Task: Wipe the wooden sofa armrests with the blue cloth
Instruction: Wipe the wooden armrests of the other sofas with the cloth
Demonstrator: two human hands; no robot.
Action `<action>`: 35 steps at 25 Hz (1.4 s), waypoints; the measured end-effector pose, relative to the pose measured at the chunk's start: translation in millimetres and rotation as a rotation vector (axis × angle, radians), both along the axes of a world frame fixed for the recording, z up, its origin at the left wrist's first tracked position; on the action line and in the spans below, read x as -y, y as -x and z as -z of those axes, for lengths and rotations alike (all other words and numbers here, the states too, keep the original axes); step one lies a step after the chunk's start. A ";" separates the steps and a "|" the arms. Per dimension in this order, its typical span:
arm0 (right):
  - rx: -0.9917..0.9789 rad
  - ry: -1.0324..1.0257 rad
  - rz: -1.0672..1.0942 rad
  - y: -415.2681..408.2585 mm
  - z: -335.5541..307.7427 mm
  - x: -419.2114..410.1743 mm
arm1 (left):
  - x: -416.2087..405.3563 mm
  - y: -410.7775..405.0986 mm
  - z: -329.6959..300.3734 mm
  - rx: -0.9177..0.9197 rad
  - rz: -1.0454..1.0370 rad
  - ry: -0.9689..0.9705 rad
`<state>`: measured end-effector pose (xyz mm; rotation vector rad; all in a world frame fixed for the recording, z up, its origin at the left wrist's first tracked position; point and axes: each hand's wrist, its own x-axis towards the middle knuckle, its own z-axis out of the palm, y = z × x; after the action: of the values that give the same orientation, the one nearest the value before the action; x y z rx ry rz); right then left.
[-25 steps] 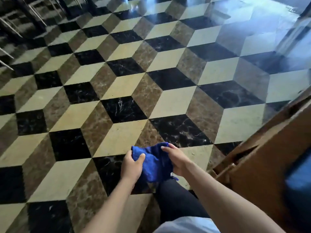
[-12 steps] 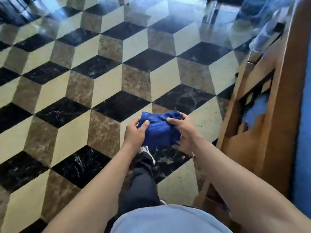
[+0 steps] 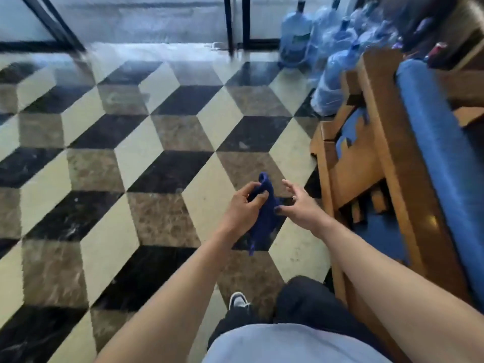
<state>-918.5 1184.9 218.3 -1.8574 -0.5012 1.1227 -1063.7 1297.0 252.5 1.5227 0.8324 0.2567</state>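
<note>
Cube-patterned marble floor is seen stretching to glass doors, with water jugs beside the wooden sofa. Above it, the blue cloth is pinched by the left hand; the right hand is spread, thumb touching it.

Left of the wooden sofa armrest you have open tiled floor; water bottles crowd its far end.
</note>
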 end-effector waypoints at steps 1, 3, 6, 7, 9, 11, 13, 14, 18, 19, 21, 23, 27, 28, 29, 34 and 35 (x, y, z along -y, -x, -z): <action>-0.011 -0.074 -0.040 -27.1 -1.1 -13.3 | -19.7 -34.8 -4.7 -0.036 0.133 -0.060; -0.132 -0.199 -0.031 -92.6 4.5 -39.8 | -60.6 -110.0 -7.4 -0.084 0.331 -0.134; -0.331 -0.311 0.022 -188.9 17.4 -81.7 | -120.8 -214.7 -13.3 -0.127 0.532 -0.207; -0.368 -0.337 0.017 -223.0 20.4 -97.3 | -141.2 -250.6 -17.3 -0.164 0.565 -0.204; -0.394 -0.369 0.039 -281.1 11.8 -124.3 | -176.0 -315.7 -35.4 -0.222 0.606 -0.161; -0.400 -0.395 0.125 -335.8 1.2 -148.1 | -209.7 -379.0 -51.3 -0.243 0.594 -0.093; -0.338 -0.415 0.190 -384.3 -17.2 -170.4 | -238.9 -424.9 -60.7 -0.212 0.505 -0.026; -0.281 -0.425 0.214 -413.8 -26.4 -184.7 | -254.0 -449.4 -61.3 -0.189 0.457 0.011; -0.050 -0.398 0.256 -519.0 -51.0 -251.0 | -312.8 -539.8 -36.4 -0.188 0.367 0.162; -0.009 -0.386 0.266 -544.8 -51.1 -268.0 | -328.8 -563.8 -24.9 -0.178 0.386 0.250; 0.070 -0.361 0.312 -589.6 -49.7 -297.8 | -360.0 -609.5 -7.0 -0.123 0.367 0.436; 0.174 -0.298 0.455 -638.1 -41.3 -334.7 | -403.2 -670.3 14.8 -0.057 0.323 0.572; 0.242 -0.143 0.885 -715.3 -34.6 -387.8 | -460.2 -794.1 19.3 -0.049 0.415 0.515; 0.248 -0.105 0.944 -732.0 -36.0 -393.3 | -466.5 -821.6 13.9 -0.044 0.471 0.434; 0.249 -0.077 0.982 -745.7 -38.2 -395.2 | -469.7 -846.4 8.4 -0.030 0.516 0.339; 0.216 0.064 1.155 -791.9 -28.0 -367.4 | -447.9 -960.0 21.3 -0.020 0.819 -0.068; 0.199 0.088 1.202 -797.7 -19.1 -357.8 | -433.6 -977.5 26.8 -0.035 0.879 -0.115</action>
<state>-120.8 1542.6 237.4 -1.8504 0.5510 0.1403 -86.2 1730.6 225.7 1.8580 0.1175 -0.3767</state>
